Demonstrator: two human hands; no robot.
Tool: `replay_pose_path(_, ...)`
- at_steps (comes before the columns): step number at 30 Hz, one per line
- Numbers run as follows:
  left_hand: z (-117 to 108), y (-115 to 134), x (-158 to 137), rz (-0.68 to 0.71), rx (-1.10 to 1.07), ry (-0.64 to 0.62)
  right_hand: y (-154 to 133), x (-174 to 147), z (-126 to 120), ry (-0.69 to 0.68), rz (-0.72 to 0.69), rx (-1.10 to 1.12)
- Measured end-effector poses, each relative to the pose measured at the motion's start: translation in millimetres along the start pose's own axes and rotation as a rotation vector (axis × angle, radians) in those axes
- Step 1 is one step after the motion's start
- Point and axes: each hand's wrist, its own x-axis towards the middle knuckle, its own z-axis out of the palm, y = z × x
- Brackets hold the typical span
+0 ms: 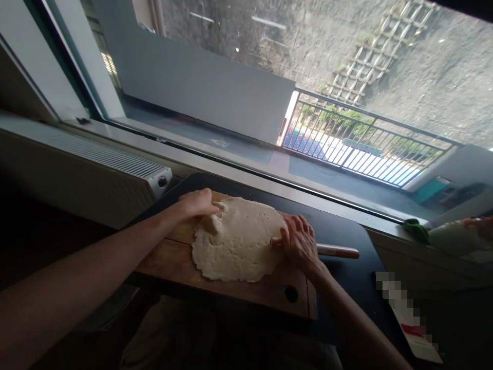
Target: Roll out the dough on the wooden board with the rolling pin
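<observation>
A wide, thin sheet of dough (241, 246) with an uneven edge lies on a wooden cutting board (169, 259). My left hand (200, 201) is at the dough's far left edge, fingers closed on it, and the dough there is raised in a small fold. Its fingertips are partly hidden. On the right, my right hand (301, 241) lies over a wooden rolling pin (339, 251), its fingers bent across it beside the dough's right edge. One end of the pin shows left of the hand over the dough; the other reaches out past the board.
The board rests on a dark table (346, 234) against a window sill (246, 177). A radiator (96, 159) stands left of the table. At the right are a white bottle-like container (450, 239) with a green part and a partly blurred flat packet (412, 324).
</observation>
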Motion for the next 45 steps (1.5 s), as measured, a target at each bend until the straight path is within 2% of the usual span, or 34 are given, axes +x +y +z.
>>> replay_pose_path(2,2,6,2,0.013,0.143,0.110,3,0,1,-0.038,-0.053,-0.016)
replay_pose_path(3,4,11,3,0.051,0.194,0.155,5,6,2,-0.060,-0.038,-0.016)
replay_pose_path(5,12,26,5,0.186,0.222,0.169,5,27,3,-0.096,0.046,-0.001)
replay_pose_path(8,25,50,8,0.404,0.189,-0.001,4,45,4,-0.119,0.118,0.025)
replay_pose_path(10,31,61,11,0.492,0.165,-0.113,3,33,3,-0.138,0.058,0.035)
replay_pose_path(12,35,69,16,0.520,0.153,-0.149,2,14,2,-0.125,-0.034,0.022)
replay_pose_path(14,36,74,23,0.483,0.165,-0.149,3,11,3,-0.118,-0.064,0.010)
replay_pose_path(18,28,88,37,0.342,0.230,-0.184,5,56,8,-0.158,0.113,0.040)
replay_pose_path(20,24,94,41,0.316,0.193,-0.206,4,62,8,-0.155,0.144,0.045)
replay_pose_path(24,20,96,41,0.357,0.015,-0.237,0,14,3,-0.066,-0.067,-0.006)
replay_pose_path(26,22,96,40,0.385,-0.027,-0.218,-1,2,4,-0.024,-0.111,-0.018)
replay_pose_path(28,23,99,39,0.448,-0.047,-0.176,0,17,7,0.024,-0.055,0.006)
replay_pose_path(30,22,102,38,0.510,-0.057,-0.162,5,47,12,0.091,0.022,0.076)
replay_pose_path(33,16,104,38,0.493,-0.024,-0.302,18,70,11,0.149,0.023,0.246)
replay_pose_path(36,8,102,43,0.412,-0.098,-0.529,37,47,-4,0.030,-0.142,0.404)
replay_pose_path(38,4,99,50,0.380,-0.249,-0.602,51,22,-17,-0.095,-0.245,0.429)
replay_pose_path(40,0,95,60,0.324,-0.346,-0.572,61,4,-29,-0.215,-0.277,0.409)
replay_pose_path(42,-3,89,71,0.242,-0.296,-0.476,65,-5,-37,-0.307,-0.279,0.379)
replay_pose_path(45,-7,76,84,0.171,-0.253,-0.332,63,-6,-40,-0.337,-0.312,0.327)
